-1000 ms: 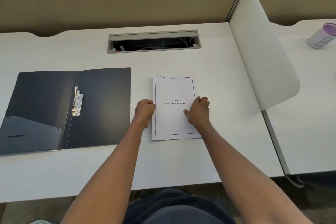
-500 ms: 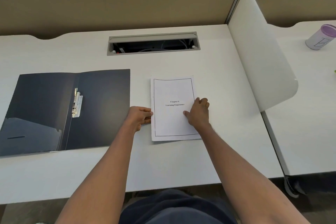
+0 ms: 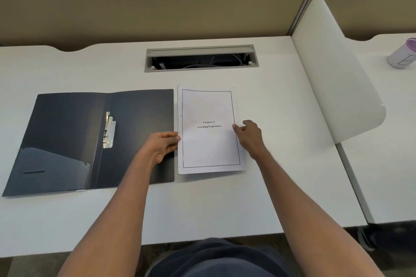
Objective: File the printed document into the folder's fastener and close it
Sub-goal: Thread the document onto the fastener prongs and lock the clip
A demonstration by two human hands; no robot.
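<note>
The dark folder [image 3: 139, 119] lies open and flat on the white desk [image 3: 270, 198], left of centre, with its metal fastener [image 3: 109, 130] beside the spine. The printed document [image 3: 209, 146], a white stack titled "Chapter 6 Learning Experience", lies flat just right of the folder, almost touching its right edge. My left hand [image 3: 161, 145] rests over the folder's right flap and pinches the document's left edge. My right hand [image 3: 251, 137] holds the document's right edge with thumb and fingertips.
A grey cable slot [image 3: 200, 58] is set into the desk behind the document. A white curved divider [image 3: 333, 78] stands to the right, with a purple-lidded cup [image 3: 403, 56] on the neighbouring desk. A tan partition wall runs along the back.
The document has slid left until it is next to the folder's right edge. My left hand moved from the page to its left edge, my right hand from the page to its right edge.
</note>
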